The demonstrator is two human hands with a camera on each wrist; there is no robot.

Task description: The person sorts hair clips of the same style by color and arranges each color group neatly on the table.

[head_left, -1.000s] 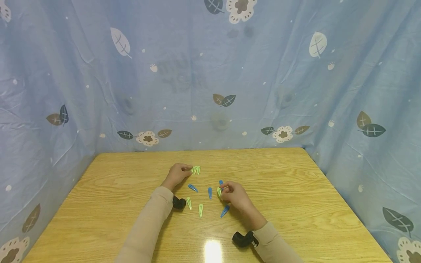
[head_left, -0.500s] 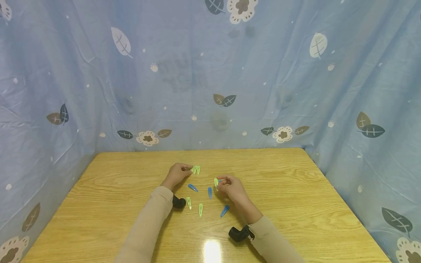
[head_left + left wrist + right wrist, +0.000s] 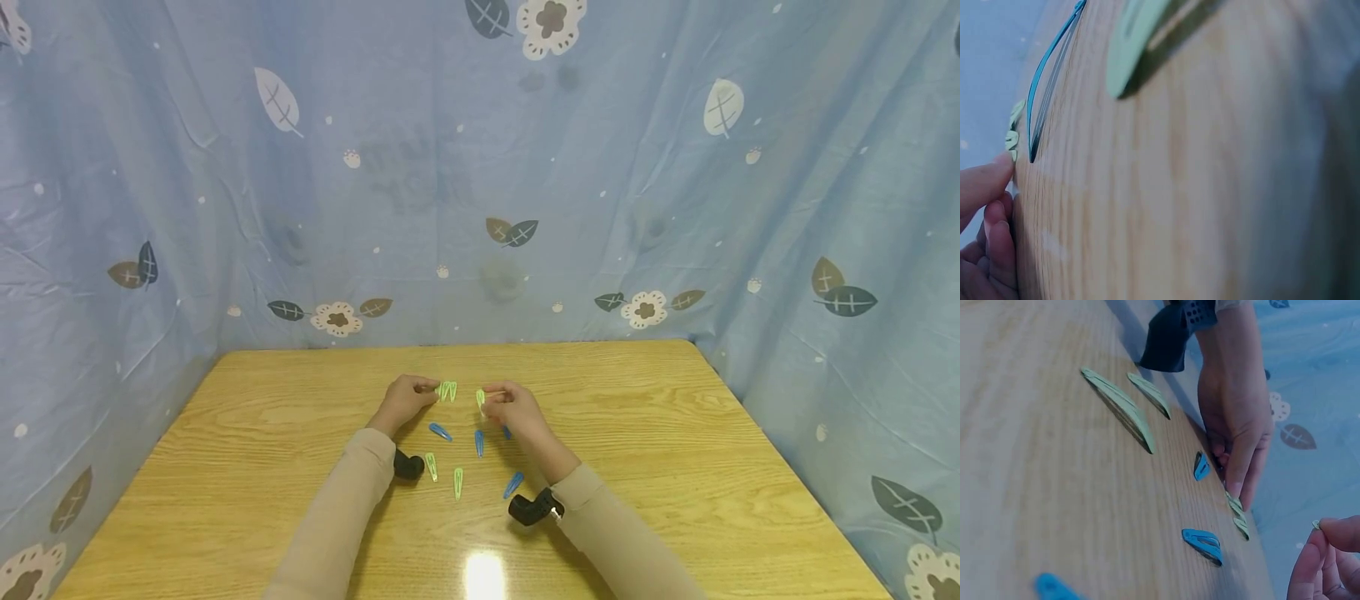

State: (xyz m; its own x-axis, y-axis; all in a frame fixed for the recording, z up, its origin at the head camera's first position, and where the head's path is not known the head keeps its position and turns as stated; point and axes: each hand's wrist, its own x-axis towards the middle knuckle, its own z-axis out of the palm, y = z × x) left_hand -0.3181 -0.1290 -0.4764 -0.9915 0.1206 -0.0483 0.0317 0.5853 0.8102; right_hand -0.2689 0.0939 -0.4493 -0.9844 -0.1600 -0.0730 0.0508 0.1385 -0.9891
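My left hand pinches the leftmost of a small row of green snap hair clips on the wooden table. In the left wrist view, a fingertip meets the end of that green row. To the right of it, my right hand pinches another green hair clip between thumb and fingers, raised above the table. The right wrist view shows only a small end of this held clip at the fingertips. Nearer the body lie two loose green clips, one on the left and one beside it.
Several blue hair clips lie around the middle: one slanted at left, one upright in view, one partly behind the right hand, one nearer. A patterned blue curtain stands behind the table.
My right hand has carried the green clip away from the body and leftward, past the blue clips to near the green row. My left hand stays where it was.
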